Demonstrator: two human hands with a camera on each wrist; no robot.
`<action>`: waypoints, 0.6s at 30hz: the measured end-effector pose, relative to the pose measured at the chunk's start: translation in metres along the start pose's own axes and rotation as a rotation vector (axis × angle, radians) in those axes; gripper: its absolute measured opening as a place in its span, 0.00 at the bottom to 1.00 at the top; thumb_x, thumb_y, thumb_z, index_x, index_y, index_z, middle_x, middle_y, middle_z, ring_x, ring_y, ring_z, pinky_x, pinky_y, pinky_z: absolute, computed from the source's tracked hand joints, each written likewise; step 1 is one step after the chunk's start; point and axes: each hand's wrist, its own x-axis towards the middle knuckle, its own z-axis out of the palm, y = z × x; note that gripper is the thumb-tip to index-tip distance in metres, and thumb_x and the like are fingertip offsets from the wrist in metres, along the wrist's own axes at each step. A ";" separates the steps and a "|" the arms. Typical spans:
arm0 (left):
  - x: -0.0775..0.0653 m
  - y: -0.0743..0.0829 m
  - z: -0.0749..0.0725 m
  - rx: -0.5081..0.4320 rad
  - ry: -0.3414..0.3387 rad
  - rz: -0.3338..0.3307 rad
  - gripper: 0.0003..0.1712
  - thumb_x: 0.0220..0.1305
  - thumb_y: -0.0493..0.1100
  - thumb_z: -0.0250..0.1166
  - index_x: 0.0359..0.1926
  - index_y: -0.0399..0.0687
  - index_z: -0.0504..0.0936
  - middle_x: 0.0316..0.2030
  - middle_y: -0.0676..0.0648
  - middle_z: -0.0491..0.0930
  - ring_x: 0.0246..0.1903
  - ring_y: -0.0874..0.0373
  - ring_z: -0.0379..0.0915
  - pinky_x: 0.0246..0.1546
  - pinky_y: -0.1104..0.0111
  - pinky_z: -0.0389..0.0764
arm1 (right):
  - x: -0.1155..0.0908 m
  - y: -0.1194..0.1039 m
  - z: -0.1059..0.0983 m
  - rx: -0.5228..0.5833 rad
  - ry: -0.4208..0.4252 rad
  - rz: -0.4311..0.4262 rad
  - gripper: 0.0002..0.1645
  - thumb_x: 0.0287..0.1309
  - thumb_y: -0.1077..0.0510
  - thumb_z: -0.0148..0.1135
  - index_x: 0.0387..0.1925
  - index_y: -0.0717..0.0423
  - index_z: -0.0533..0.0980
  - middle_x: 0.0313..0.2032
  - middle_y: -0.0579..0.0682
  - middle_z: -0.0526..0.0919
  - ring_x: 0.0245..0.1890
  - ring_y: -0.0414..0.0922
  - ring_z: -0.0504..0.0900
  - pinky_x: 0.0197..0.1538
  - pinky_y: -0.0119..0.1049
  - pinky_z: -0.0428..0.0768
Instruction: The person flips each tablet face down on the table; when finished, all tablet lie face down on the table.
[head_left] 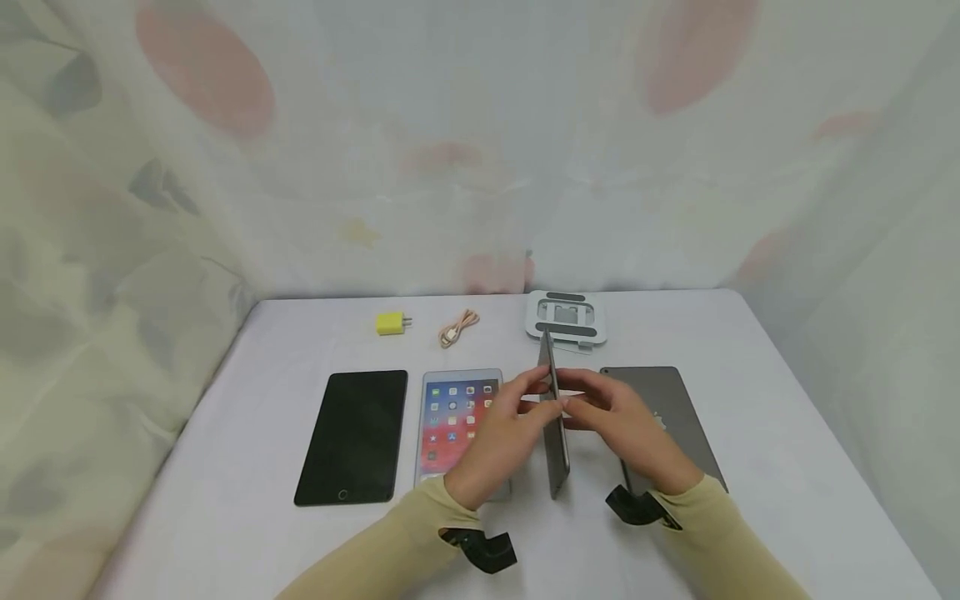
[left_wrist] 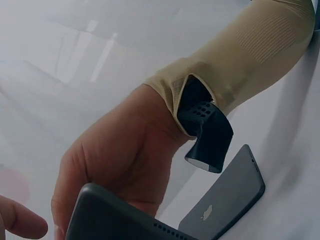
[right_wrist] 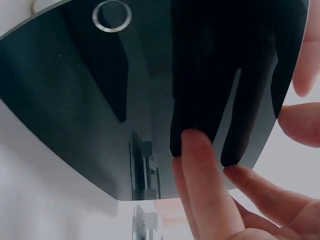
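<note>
A dark tablet (head_left: 557, 462) stands nearly edge-on between both hands in the head view. My left hand (head_left: 498, 437) holds it from the left, thumb and fingers at its edge. On the other side my right hand (head_left: 626, 421) holds it, curled fingers against its face. The right wrist view shows the tablet's glossy black screen (right_wrist: 150, 90) with a round home button and reflected fingers. In the left wrist view the held tablet's corner (left_wrist: 107, 215) is in front of the right hand (left_wrist: 115, 150).
On the white table (head_left: 247, 500) lie a black-screened tablet (head_left: 356, 437), a white tablet (head_left: 453, 417) with its screen lit and a grey tablet (head_left: 660, 392) face down. Behind them are a yellow charger plug (head_left: 389, 323), a coiled cable (head_left: 457, 328) and a folded stand (head_left: 592, 310).
</note>
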 end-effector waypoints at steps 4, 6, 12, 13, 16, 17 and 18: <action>0.003 -0.003 0.002 0.008 -0.008 -0.001 0.30 0.76 0.57 0.64 0.76 0.70 0.74 0.65 0.54 0.77 0.60 0.53 0.74 0.57 0.57 0.81 | -0.002 -0.002 -0.003 -0.004 0.019 0.000 0.33 0.78 0.54 0.63 0.77 0.60 0.69 0.76 0.63 0.73 0.62 0.50 0.88 0.58 0.39 0.89; 0.005 -0.005 0.003 0.010 -0.012 0.000 0.29 0.76 0.55 0.63 0.75 0.71 0.75 0.65 0.52 0.77 0.59 0.53 0.75 0.57 0.57 0.81 | -0.004 -0.003 -0.006 -0.003 0.022 0.000 0.34 0.77 0.55 0.64 0.77 0.62 0.69 0.75 0.65 0.73 0.59 0.44 0.89 0.58 0.39 0.90; 0.015 -0.012 0.009 0.022 -0.036 0.007 0.30 0.74 0.51 0.65 0.75 0.67 0.77 0.67 0.44 0.76 0.57 0.52 0.79 0.56 0.55 0.84 | -0.011 -0.005 -0.017 -0.022 0.034 0.003 0.33 0.77 0.58 0.62 0.77 0.64 0.69 0.74 0.66 0.75 0.57 0.41 0.89 0.57 0.37 0.90; 0.017 -0.013 0.010 0.019 -0.043 0.006 0.30 0.74 0.50 0.65 0.75 0.66 0.77 0.67 0.43 0.75 0.57 0.52 0.80 0.57 0.53 0.85 | -0.012 -0.006 -0.019 -0.030 0.037 0.005 0.33 0.78 0.59 0.62 0.77 0.64 0.69 0.74 0.66 0.75 0.57 0.42 0.89 0.57 0.37 0.90; 0.020 -0.015 0.013 0.006 -0.060 -0.008 0.30 0.73 0.48 0.66 0.74 0.65 0.77 0.69 0.40 0.73 0.59 0.50 0.81 0.61 0.48 0.85 | -0.015 -0.007 -0.024 -0.067 0.046 0.018 0.32 0.78 0.59 0.62 0.77 0.65 0.69 0.73 0.66 0.76 0.59 0.47 0.89 0.56 0.36 0.89; 0.020 -0.015 0.013 0.003 -0.065 -0.012 0.31 0.72 0.48 0.66 0.74 0.65 0.77 0.70 0.40 0.73 0.60 0.49 0.82 0.61 0.47 0.85 | -0.016 -0.007 -0.026 -0.083 0.050 0.026 0.32 0.78 0.59 0.61 0.77 0.65 0.69 0.73 0.66 0.76 0.59 0.48 0.89 0.56 0.36 0.89; 0.021 -0.016 0.014 0.002 -0.072 -0.017 0.31 0.73 0.47 0.66 0.75 0.65 0.77 0.71 0.40 0.72 0.61 0.49 0.82 0.62 0.46 0.85 | -0.017 -0.008 -0.027 -0.100 0.051 0.030 0.32 0.78 0.59 0.61 0.77 0.65 0.68 0.73 0.66 0.77 0.59 0.50 0.89 0.56 0.36 0.89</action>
